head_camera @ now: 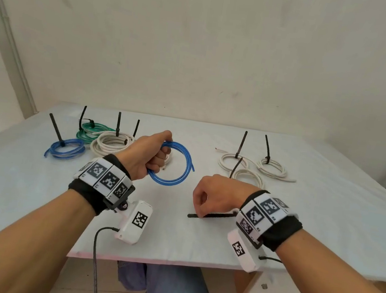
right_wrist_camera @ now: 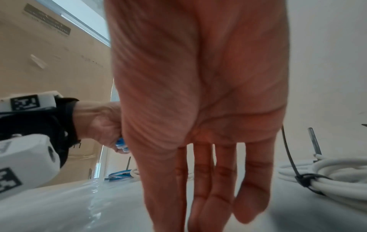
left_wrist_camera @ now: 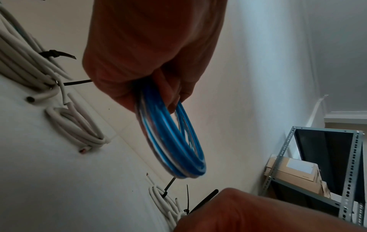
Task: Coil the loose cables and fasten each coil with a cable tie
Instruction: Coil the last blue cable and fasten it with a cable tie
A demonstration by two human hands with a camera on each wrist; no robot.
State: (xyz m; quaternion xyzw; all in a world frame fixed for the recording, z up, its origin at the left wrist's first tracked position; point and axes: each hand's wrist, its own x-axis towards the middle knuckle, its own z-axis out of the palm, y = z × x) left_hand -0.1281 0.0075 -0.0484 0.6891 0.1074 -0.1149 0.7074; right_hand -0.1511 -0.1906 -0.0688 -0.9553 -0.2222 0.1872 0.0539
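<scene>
My left hand (head_camera: 151, 153) grips a coiled blue cable (head_camera: 188, 160) by its near-left side and holds it upright above the white table (head_camera: 31, 198). In the left wrist view the blue coil (left_wrist_camera: 174, 141) hangs from the curled fingers (left_wrist_camera: 172, 87). A loose black cable tie (head_camera: 217, 216) lies flat on the table near the front. My right hand (head_camera: 209, 196) is over it, its fingers (right_wrist_camera: 208, 172) pointing straight down with the tips on or at the tie. The contact itself is hidden under the hand.
Tied coils lie at the back left: a blue one (head_camera: 66, 149), a green one (head_camera: 90, 129) and a white one (head_camera: 110, 143). Three tied white coils (head_camera: 270, 169) sit at the back right. A metal shelf (left_wrist_camera: 317, 164) stands right of the table.
</scene>
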